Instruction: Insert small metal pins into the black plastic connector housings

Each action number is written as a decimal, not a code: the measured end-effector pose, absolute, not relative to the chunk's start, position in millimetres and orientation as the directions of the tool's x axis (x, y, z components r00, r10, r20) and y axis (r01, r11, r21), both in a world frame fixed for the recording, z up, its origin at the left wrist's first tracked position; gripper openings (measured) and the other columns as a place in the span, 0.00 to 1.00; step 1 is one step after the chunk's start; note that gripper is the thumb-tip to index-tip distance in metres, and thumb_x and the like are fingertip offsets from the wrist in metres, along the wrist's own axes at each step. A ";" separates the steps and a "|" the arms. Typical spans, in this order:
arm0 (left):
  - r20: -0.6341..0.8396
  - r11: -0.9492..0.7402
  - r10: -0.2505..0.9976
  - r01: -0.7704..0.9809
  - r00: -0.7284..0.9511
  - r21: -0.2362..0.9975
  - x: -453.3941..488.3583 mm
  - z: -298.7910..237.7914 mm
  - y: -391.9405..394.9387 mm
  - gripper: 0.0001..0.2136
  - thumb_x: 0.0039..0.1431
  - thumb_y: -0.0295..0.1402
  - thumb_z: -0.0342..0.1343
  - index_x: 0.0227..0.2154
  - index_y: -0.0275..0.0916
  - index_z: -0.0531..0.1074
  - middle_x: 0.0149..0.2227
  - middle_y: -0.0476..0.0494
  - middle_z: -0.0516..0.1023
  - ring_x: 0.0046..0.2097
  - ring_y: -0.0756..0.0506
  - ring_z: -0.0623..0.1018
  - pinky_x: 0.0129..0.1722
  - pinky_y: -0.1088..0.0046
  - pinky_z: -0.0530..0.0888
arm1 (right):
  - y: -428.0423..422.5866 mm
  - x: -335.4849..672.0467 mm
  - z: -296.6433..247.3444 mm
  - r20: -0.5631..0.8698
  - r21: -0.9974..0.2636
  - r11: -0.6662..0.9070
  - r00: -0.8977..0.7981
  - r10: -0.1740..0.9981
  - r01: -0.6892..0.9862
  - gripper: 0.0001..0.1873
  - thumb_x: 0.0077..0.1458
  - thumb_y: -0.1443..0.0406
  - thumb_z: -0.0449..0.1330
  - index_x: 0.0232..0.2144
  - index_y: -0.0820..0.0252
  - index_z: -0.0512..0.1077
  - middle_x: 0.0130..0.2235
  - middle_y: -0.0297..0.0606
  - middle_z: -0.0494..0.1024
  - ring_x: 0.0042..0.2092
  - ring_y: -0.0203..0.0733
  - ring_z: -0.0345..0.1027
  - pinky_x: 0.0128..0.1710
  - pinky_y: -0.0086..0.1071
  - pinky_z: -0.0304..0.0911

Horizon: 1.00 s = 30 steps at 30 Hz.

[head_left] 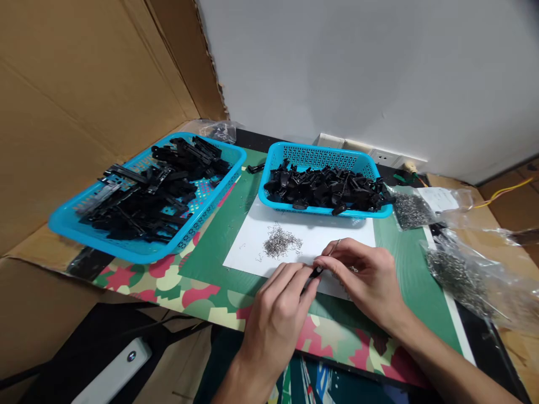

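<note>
My left hand [280, 306] is closed around a small black plastic part [316, 272], pinched at its fingertips over the white paper sheet [337, 233]. My right hand [364, 275] is closed too, pinching a thin metal tool or pin [336, 246] whose tip meets the black part. A small heap of tiny metal springs [281, 243] lies on the paper just left of my fingers.
Two blue baskets hold black plastic parts: a wide one [84, 230] at left, a smaller one [322, 156] behind the paper. Clear bags of metal springs [458, 275] lie at right. Cardboard walls [84, 84] rise at left. A white device [113, 373] sits at bottom left.
</note>
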<state>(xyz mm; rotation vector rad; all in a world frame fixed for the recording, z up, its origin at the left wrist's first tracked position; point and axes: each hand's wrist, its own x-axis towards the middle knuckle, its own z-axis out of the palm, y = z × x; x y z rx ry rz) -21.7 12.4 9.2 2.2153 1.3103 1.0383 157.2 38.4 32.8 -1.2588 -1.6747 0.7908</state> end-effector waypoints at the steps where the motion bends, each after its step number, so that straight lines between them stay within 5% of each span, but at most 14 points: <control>1: 0.407 -0.506 0.861 0.594 0.305 0.625 -21.5 9.4 12.1 0.08 0.70 0.22 0.56 0.48 0.37 0.75 0.43 0.40 0.81 0.45 0.41 0.82 0.46 0.61 0.81 | 37.9 157.9 32.9 0.289 -0.841 0.313 -0.122 0.950 0.441 0.09 0.65 0.63 0.65 0.31 0.59 0.78 0.29 0.34 0.82 0.26 0.34 0.73 0.27 0.26 0.70; 8: 0.385 -0.501 0.865 0.599 0.321 0.625 -21.3 14.7 11.2 0.07 0.70 0.22 0.54 0.46 0.35 0.75 0.42 0.39 0.81 0.43 0.41 0.81 0.43 0.61 0.81 | 33.0 157.2 33.3 0.429 -0.686 0.470 -0.214 0.878 0.555 0.10 0.67 0.66 0.64 0.31 0.59 0.80 0.28 0.34 0.82 0.24 0.32 0.69 0.25 0.27 0.66; 13: 0.384 -0.498 0.866 0.600 0.319 0.626 -21.0 13.2 10.7 0.07 0.71 0.22 0.53 0.45 0.36 0.74 0.42 0.40 0.80 0.44 0.41 0.81 0.44 0.61 0.80 | 30.0 155.8 28.4 0.426 -0.725 0.476 -0.219 0.878 0.498 0.09 0.67 0.68 0.62 0.33 0.59 0.80 0.31 0.36 0.84 0.28 0.37 0.77 0.30 0.29 0.72; 18: 0.347 -0.388 0.919 0.575 0.185 0.721 -24.0 9.0 9.2 0.07 0.73 0.27 0.54 0.50 0.41 0.71 0.46 0.42 0.79 0.47 0.44 0.81 0.47 0.65 0.78 | 47.1 178.1 35.7 0.343 -0.866 0.315 0.003 0.939 0.389 0.06 0.68 0.64 0.62 0.40 0.59 0.78 0.34 0.36 0.83 0.34 0.40 0.78 0.37 0.32 0.74; 25: 0.145 -0.178 0.984 0.530 0.104 0.829 -32.8 7.6 8.5 0.04 0.76 0.37 0.51 0.47 0.45 0.66 0.41 0.48 0.80 0.44 0.45 0.83 0.40 0.71 0.77 | 72.5 222.0 45.4 -0.031 -0.728 0.226 -0.360 0.932 0.648 0.10 0.70 0.63 0.57 0.41 0.60 0.78 0.37 0.39 0.81 0.33 0.39 0.70 0.32 0.32 0.61; 30: 0.173 -0.226 0.974 0.532 0.149 0.816 -33.1 9.5 12.3 0.05 0.76 0.35 0.50 0.50 0.46 0.68 0.45 0.47 0.80 0.47 0.45 0.82 0.44 0.70 0.76 | 79.1 230.7 37.3 -0.151 -0.703 0.175 -0.386 0.910 0.689 0.05 0.65 0.66 0.63 0.37 0.60 0.79 0.32 0.35 0.77 0.31 0.37 0.64 0.32 0.32 0.57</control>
